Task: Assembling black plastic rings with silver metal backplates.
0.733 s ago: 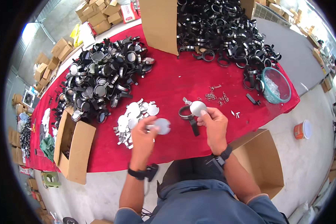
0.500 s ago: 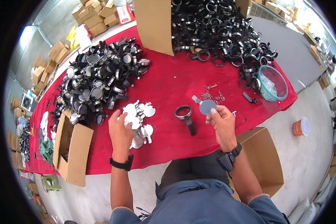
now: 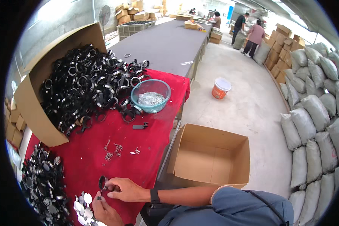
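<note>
Black ring clamp: small dark band, near left of the red tablecloth, pinched upright by thumb and forefinger of the right hand. Judged light, rigid, smooth-edged; best taken by the outer rim, as now, clear of any screw lug. Likely slippery if only lightly nipped.

Left hand: just near of the clamp, fingers curled loosely beneath it, touching or nearly touching its lower end; grip on anything else cannot be told. Black wristband on the right wrist.

Round silver discs: small heap, touching the near side of the left hand. Judged thin, light, apt to slide over each other.

Assembled black-and-silver parts: large pile, far left near corner of the cloth.

Loose small metal fasteners: scatter, mid-cloth, beyond the hands, well apart from the clamp.

Small black tool or part: lying flat, farther along the cloth.

Teal plastic bowl: far right of the cloth, holding bright metal bits.

Loose black ring clamps: big heap spilling from a tipped cardboard box, far left.

Open cardboard carton: on the floor, right of the table, 1 only.

Orange bucket with white lid: floor, farther right.

Stacked grey sacks: along the right wall.
</note>
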Demonstrator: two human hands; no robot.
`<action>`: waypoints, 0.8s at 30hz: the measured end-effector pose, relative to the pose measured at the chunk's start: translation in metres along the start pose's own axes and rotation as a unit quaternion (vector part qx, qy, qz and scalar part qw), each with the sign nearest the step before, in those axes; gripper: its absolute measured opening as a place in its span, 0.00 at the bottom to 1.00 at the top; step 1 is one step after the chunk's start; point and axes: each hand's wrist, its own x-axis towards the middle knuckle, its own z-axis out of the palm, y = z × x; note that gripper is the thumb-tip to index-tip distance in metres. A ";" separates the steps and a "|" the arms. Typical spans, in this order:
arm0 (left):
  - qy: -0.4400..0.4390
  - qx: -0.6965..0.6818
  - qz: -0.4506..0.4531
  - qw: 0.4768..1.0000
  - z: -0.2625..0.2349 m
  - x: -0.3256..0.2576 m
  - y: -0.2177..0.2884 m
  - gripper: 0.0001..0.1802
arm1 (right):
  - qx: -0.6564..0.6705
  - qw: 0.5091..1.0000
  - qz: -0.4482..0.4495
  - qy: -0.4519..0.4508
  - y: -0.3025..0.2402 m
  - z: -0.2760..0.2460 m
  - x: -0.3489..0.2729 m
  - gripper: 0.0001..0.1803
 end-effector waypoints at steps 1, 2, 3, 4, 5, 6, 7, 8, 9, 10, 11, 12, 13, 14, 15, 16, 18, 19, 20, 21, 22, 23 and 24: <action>-0.008 0.099 0.109 0.989 -0.001 0.007 0.034 0.16 | 0.005 1.000 0.002 0.016 -0.019 -0.010 -0.003 0.20; -0.011 0.197 0.215 0.956 -0.002 0.011 0.054 0.11 | 0.011 1.000 0.002 0.029 -0.039 -0.016 -0.006 0.20; -0.042 0.203 0.205 0.957 -0.002 0.011 0.051 0.13 | -0.031 0.999 -0.006 0.007 -0.050 -0.020 -0.008 0.17; -0.042 0.203 0.208 0.956 -0.001 0.009 0.049 0.13 | -0.030 0.999 -0.008 0.010 -0.043 -0.018 -0.008 0.17; -0.048 0.224 0.225 0.947 0.000 0.007 0.048 0.13 | -0.083 0.995 -0.050 0.008 -0.030 -0.011 -0.008 0.15; -0.053 0.244 0.239 0.938 0.001 0.007 0.048 0.14 | -0.135 0.987 -0.090 0.004 -0.027 -0.007 -0.008 0.13; -0.051 0.265 0.250 0.930 0.001 0.007 0.050 0.14 | -0.115 0.988 -0.101 0.030 -0.025 -0.005 -0.009 0.10; -0.051 0.265 0.251 0.930 0.001 0.008 0.052 0.14 | -0.115 0.988 -0.102 0.031 -0.021 -0.004 -0.010 0.10; -0.051 0.272 0.245 0.929 0.002 0.008 0.055 0.14 | -0.130 0.987 -0.083 0.037 -0.022 -0.005 -0.012 0.10; -0.052 0.280 0.238 0.929 0.003 0.008 0.056 0.13 | -0.144 0.987 -0.064 0.042 -0.022 -0.006 -0.013 0.10; -0.052 0.280 0.239 0.929 0.004 0.009 0.056 0.13 | -0.144 0.987 -0.064 0.043 -0.022 -0.007 -0.013 0.10; -0.043 0.284 0.244 0.926 0.005 0.009 0.056 0.13 | -0.153 0.984 -0.072 0.048 -0.022 -0.008 -0.013 0.09; -0.035 0.288 0.249 0.924 0.006 0.010 0.056 0.12 | -0.162 0.982 -0.081 0.053 -0.023 -0.009 -0.012 0.08; -0.035 0.289 0.251 0.923 0.006 0.010 0.054 0.12 | -0.162 0.982 -0.082 0.054 -0.023 -0.011 -0.011 0.08; -0.043 0.277 0.235 0.931 0.006 0.010 0.051 0.13 | -0.199 0.978 -0.054 0.025 -0.025 -0.015 -0.010 0.09; -0.050 0.265 0.219 0.938 0.006 0.011 0.049 0.14 | -0.237 0.971 -0.027 -0.004 -0.028 -0.018 -0.010 0.09; -0.041 0.288 0.207 0.934 0.004 0.020 0.050 0.16 | -0.219 0.974 -0.046 0.042 -0.022 -0.031 -0.009 0.09; -0.031 0.312 0.192 0.930 0.003 0.025 0.051 0.19 | -0.199 0.974 -0.066 0.085 -0.018 -0.040 -0.009 0.10; -0.028 0.313 0.193 0.930 0.002 0.028 0.036 0.19 | -0.199 0.974 -0.069 0.084 -0.013 -0.050 -0.009 0.10; 0.001 0.311 0.151 0.938 -0.004 0.030 0.005 0.21 | -0.232 0.966 -0.063 0.099 -0.010 -0.061 -0.010 0.10; 0.029 0.308 0.109 0.945 -0.012 0.030 -0.026 0.24 | -0.264 0.956 -0.057 0.113 -0.005 -0.069 -0.012 0.11; -0.015 0.332 0.059 0.941 -0.022 0.030 -0.056 0.27 | -0.280 0.952 -0.045 0.112 0.000 -0.075 -0.015 0.11; -0.012 0.331 0.059 0.942 -0.023 0.029 -0.071 0.27 | -0.282 0.952 -0.048 0.111 0.006 -0.081 -0.018 0.11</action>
